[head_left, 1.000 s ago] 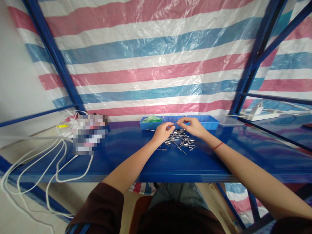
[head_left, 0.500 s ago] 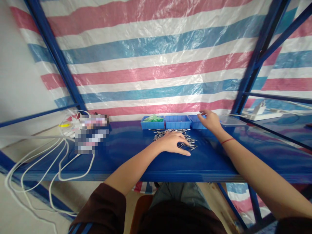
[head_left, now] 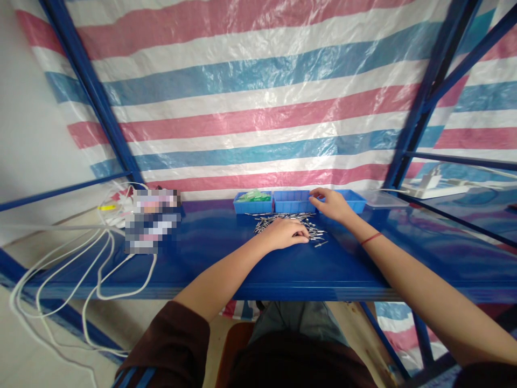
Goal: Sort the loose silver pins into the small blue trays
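A pile of thin metal pieces (head_left: 319,235) lies on the blue table. Over its front part is my left hand (head_left: 286,234), fingers drawn together in a pinch; what is between them is too small to make out. My right hand (head_left: 329,205) hovers near the gap between the middle blue bin (head_left: 294,202) and the right blue bin (head_left: 354,202). Its thumb and forefinger are nearly together, and whatever they hold cannot be made out. Left of these stands a blue bin (head_left: 253,207) with green pieces inside.
A clear plastic lid or tray (head_left: 383,200) lies right of the bins. White cables (head_left: 107,264) and a blurred-out item (head_left: 151,221) occupy the table's left. A white power strip (head_left: 434,188) sits at the right rear, by the blue frame posts.
My right hand has moved left, from over the right bin toward the middle one. My left hand's fingers, spread before, have closed together over the pile.
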Demonstrator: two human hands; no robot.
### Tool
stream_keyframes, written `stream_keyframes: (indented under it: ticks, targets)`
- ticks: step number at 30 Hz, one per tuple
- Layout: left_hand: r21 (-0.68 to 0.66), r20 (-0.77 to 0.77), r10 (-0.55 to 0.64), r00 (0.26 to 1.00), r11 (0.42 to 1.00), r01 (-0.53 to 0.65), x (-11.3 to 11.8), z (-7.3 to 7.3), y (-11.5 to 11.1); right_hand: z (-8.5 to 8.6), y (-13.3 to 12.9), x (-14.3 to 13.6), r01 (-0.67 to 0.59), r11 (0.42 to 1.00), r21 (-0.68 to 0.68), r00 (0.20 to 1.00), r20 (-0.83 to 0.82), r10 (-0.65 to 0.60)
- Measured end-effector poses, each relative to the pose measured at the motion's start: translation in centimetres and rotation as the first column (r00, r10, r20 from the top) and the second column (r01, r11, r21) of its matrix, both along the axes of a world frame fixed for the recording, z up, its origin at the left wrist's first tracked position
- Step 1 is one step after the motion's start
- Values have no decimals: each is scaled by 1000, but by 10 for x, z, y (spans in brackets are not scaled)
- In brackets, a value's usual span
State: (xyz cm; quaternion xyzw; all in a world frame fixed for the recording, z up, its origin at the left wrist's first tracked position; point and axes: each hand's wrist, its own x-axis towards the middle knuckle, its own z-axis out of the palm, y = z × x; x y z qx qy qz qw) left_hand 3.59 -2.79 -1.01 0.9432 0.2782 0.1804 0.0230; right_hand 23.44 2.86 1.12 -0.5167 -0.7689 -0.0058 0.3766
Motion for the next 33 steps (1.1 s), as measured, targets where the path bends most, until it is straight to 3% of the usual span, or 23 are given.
stream_keyframes:
  ticks: [8, 12, 14, 17, 20, 26, 33]
  targets:
    - [122, -37, 164, 986, 980, -159, -1, 0, -1, -1, -4, -5, -81, 996, -24, 996, 43, 82]
    - [111, 113, 255, 960, 957, -267, -1, -1, 1, -2, -4, -7, -211, 975, -68, 978, -7, 211]
    - [22, 236, 297, 925, 950, -311, -2, -1, 5, -1, -6, -9, -324, 938, -121, 945, -95, 314]
    - [-127, 394, 346, 852, 938, -323, -5, -2, 12, 0, -11, -16, -516, 824, -235, 852, -240, 465]
    - [-222, 476, 363, 801, 931, -290, -7, -3, 17, 1, -18, -24, -611, 745, -268, 782, -353, 514]
    - [-332, 518, 400, 757, 909, -253, -4, -5, 20, 0, -23, -29, -610, 763, -215, 759, -435, 484]
    - [-328, 579, 399, 711, 912, -245, -4, -2, 20, 0, -22, -32, -578, 800, -164, 760, -466, 453]
